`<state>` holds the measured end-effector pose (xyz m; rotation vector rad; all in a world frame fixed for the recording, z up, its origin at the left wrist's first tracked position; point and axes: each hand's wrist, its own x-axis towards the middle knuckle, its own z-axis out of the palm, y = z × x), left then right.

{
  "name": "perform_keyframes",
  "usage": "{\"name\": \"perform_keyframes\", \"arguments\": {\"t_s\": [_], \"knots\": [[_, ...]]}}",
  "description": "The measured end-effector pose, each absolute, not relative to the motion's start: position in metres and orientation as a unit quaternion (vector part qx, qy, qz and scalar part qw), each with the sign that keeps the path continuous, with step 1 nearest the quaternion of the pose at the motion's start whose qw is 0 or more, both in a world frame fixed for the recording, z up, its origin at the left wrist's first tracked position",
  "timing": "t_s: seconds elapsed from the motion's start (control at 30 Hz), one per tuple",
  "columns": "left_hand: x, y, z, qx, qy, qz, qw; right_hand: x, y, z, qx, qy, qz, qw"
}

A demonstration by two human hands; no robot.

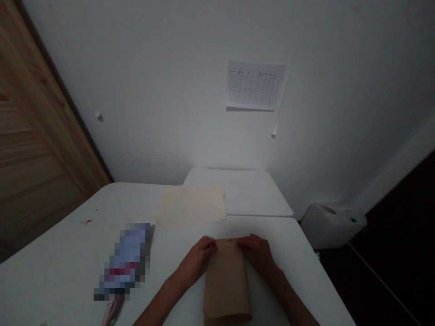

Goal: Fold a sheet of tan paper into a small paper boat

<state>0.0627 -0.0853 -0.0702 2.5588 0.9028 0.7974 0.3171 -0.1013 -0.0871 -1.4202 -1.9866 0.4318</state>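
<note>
A flat brown paper bag (226, 283) lies lengthwise on the white table (61, 253) in front of me. My left hand (197, 260) pinches the bag's far left corner with its fingers curled. At the far right corner my right hand (258, 253) grips the same edge, fingers bent over it. Both hands rest on the tabletop at the bag's far end.
A stack of cream paper sheets (192, 206) lies beyond the bag. A blurred-out flat object (125, 260) sits to the left. A smaller white table (241, 190) stands against the wall, a white bin (331, 222) on the floor at right, a wooden door (30, 149) at left.
</note>
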Motion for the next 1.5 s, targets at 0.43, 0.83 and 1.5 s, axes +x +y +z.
{"name": "perform_keyframes", "arguments": {"t_s": [0.43, 0.83, 1.5], "knots": [[0.04, -0.099, -0.075, 0.905, 0.327, 0.255, 0.093, 0.337, -0.111, -0.06, -0.489, -0.818, 0.162, 0.255], [0.042, -0.087, -0.076, 0.91, 0.326, 0.242, 0.081, 0.339, -0.117, -0.054, -0.518, -0.835, 0.132, 0.131], [0.035, -0.098, -0.069, 0.913, 0.306, 0.222, 0.151, 0.341, -0.144, -0.055, -0.492, -0.841, 0.173, 0.142]]}}
